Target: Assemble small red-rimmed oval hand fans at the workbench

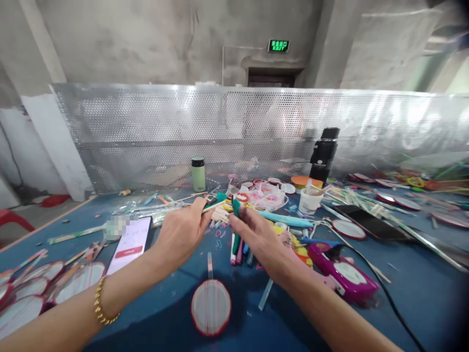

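My left hand [185,225] is closed, its fingertips pinching a thin pale stick [213,207] and a dark piece with a green end [220,197]. Facing it, my right hand [262,239] has its fingers curled around a dark green pen-like thing [236,208], which is blurred and partly hidden by the thumb. Below and between both hands lies a small round white fan-shaped disc [211,308] with a red rim and a short clear handle. Just beyond the fingertips are pale flat sticks [221,213]. Several markers [233,252] lie beside my right hand.
At left are a lit phone [130,239] and several red-rimmed discs [27,313]. A purple device [344,274] with a black cable lies right. Behind stand a green bottle [198,175], a white cup [310,201] and a black flask [324,156], before a perforated metal screen [157,127].
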